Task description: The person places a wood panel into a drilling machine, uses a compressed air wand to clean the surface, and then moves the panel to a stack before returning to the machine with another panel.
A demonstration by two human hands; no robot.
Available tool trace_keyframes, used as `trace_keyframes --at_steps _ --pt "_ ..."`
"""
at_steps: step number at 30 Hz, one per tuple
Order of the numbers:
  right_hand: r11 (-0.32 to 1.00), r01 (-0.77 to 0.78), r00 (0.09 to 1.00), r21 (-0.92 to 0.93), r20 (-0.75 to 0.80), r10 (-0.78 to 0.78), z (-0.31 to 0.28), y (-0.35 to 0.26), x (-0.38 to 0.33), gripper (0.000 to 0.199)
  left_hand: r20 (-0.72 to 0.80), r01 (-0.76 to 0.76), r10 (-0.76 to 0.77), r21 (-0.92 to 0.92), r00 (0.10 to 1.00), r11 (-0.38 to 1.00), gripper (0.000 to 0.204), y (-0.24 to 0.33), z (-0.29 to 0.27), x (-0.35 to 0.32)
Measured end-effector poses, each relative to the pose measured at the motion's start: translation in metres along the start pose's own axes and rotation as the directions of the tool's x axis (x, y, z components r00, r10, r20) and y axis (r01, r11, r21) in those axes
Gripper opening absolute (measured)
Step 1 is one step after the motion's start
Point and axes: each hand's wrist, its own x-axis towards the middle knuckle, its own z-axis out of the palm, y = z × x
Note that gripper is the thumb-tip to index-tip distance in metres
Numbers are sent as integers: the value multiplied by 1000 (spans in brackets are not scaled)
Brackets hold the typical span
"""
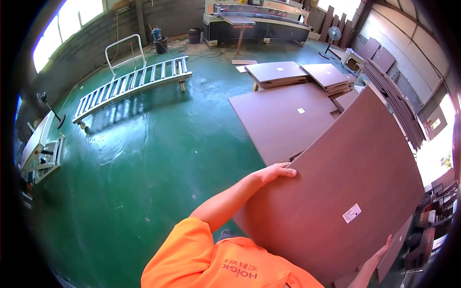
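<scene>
A large brown panel [331, 192] with a small white label [352, 213] is held tilted in front of my body. My left hand [277, 173] grips its left edge, thumb on the near face and the other fingers hidden behind. Low on the right, my right hand [379, 254] is at the panel's lower right edge; its fingers lie along the border and are partly hidden. Just beyond the held panel lies another large brown panel [273, 122], also bearing a white label.
Stacked panels [276, 72] lie farther off, and long boards [391, 96] lean at the right. A white roller conveyor [134, 86] stands on the green floor [144, 192] at the left. A long machine [257, 29] and a fan [333, 34] stand at the back.
</scene>
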Motion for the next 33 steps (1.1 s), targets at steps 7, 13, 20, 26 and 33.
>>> trace_keyframes --at_steps 7,13,20,26,33 --pt "993 -101 980 60 180 88 203 130 64 70 -76 -47 51 53 996 997 77 115 -197 -29" --pt "981 -185 948 61 274 162 409 244 176 66 -116 -65 62 -22 991 998 73 257 -361 -57" --pt "986 -162 924 28 356 141 641 373 328 64 -323 -73 66 -8 944 997 65 419 -560 -60" --pt "991 -28 965 133 261 -8 828 483 400 62 -247 -65 65 8 967 998 58 565 -751 0" --pt "988 -106 988 111 121 93 1024 554 514 65 -287 120 -117 -8 951 993 58 716 -970 130"
